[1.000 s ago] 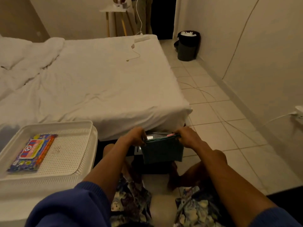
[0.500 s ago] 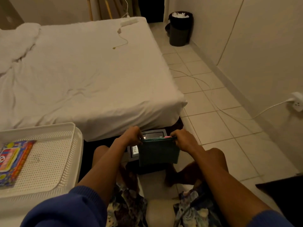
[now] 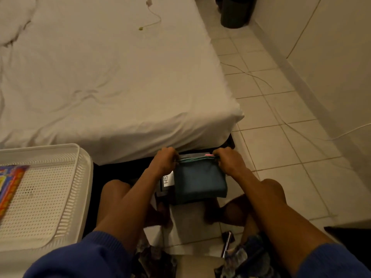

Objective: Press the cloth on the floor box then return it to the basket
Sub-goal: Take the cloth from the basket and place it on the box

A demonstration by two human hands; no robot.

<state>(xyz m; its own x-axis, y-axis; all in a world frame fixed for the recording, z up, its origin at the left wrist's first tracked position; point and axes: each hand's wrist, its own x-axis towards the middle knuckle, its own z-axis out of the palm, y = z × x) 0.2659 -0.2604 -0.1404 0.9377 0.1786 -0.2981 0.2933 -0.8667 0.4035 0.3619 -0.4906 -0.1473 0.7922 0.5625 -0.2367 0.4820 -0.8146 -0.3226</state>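
Note:
A folded dark teal cloth (image 3: 199,182) hangs in front of me over a dark floor box (image 3: 166,182) with a white label, which stands at the foot of the bed between my knees. My left hand (image 3: 163,160) pinches the cloth's upper left corner and my right hand (image 3: 227,162) pinches its upper right corner, stretching the top edge between them. The cloth hides most of the box. The white perforated basket (image 3: 84,177) stands at my left, apart from both hands.
A colourful packet (image 3: 10,187) lies in the basket's left part. The bed with a white sheet (image 3: 112,77) fills the space ahead. Tiled floor (image 3: 281,147) runs along the right wall, with thin cables across it and a dark bin (image 3: 234,13) at the far end.
My view has tilted downward, so the bed and basket have shifted in the picture. Both hands keep the same hold on the cloth's top corners over the box.

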